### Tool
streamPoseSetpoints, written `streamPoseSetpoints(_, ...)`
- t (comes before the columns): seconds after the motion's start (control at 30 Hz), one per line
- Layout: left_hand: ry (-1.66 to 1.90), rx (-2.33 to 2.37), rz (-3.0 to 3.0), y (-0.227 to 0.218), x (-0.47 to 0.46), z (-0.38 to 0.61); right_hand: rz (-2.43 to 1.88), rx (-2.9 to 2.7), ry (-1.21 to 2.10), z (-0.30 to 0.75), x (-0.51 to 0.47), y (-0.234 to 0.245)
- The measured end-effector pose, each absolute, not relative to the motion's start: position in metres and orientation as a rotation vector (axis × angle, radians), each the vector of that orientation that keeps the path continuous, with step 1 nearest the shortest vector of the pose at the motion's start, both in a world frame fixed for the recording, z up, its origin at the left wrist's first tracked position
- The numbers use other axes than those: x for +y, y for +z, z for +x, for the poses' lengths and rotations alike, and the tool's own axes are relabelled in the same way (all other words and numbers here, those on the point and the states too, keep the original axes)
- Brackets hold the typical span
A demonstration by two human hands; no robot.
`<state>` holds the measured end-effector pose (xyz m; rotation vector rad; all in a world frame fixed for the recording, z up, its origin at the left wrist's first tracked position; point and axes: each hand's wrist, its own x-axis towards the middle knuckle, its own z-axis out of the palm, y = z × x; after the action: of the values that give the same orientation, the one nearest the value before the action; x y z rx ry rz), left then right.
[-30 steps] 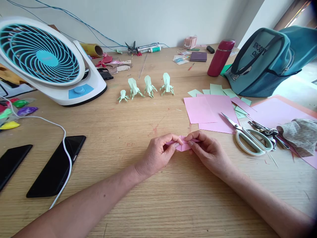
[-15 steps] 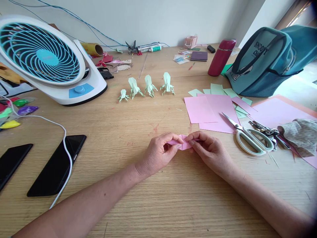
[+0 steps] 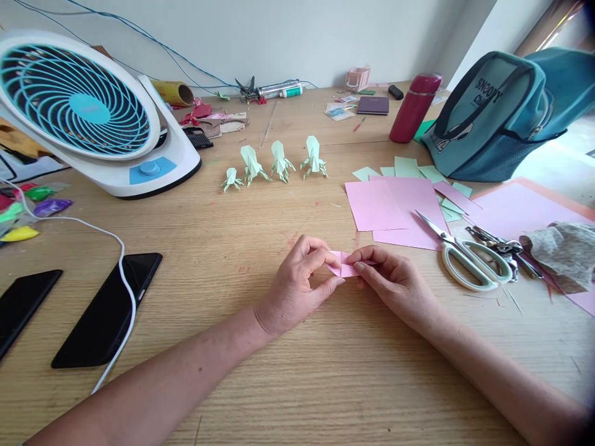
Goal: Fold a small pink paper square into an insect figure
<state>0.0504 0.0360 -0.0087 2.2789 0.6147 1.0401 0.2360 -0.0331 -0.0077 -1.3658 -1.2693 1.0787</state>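
Between my two hands, just above the wooden table, is a small folded piece of pink paper (image 3: 346, 270) with creases across it. My right hand (image 3: 393, 279) pinches its right end between thumb and fingers, covering that part. At the left end, my left hand (image 3: 302, 279) curls around the paper, fingertips on its upper left part and thumb along the lower edge. Farther back stand several pale green origami figures (image 3: 281, 162) with thin legs. Flat pink sheets (image 3: 379, 207) lie beyond my right hand, and scissors (image 3: 469, 260) with white handles rest right of it.
A white and blue fan (image 3: 88, 108) stands at the left, with a black phone (image 3: 109, 313) and white cable before it. Back right are a red flask (image 3: 416, 108) and a teal backpack (image 3: 497, 118). Green paper pieces (image 3: 409, 167) and keys (image 3: 499, 241) lie on the right.
My left hand's fingers have lifted and spread a little from the thumb, showing more of the paper's left part. The right hand keeps its pinch almost in place.
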Motion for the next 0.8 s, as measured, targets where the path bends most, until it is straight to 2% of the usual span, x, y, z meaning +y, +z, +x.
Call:
streamPoseSetpoints(0.13, 1.114, 0.599, 2.438, -0.008, 0.038, 0.048, -1.391, -1.316, 1.078, 0.236, -0.034, -0.006)
streamPoseSetpoints(0.47, 0.895, 0.397, 2.53, -0.006, 0.036, 0.047, -1.423, -1.5, 1.047, 0.241, -0.04, -0.001)
streamPoseSetpoints(0.8, 0.699, 0.363, 2.547, -0.009, 0.037, 0.047, -1.534, -1.921, 0.744, 0.245, -0.048, 0.009)
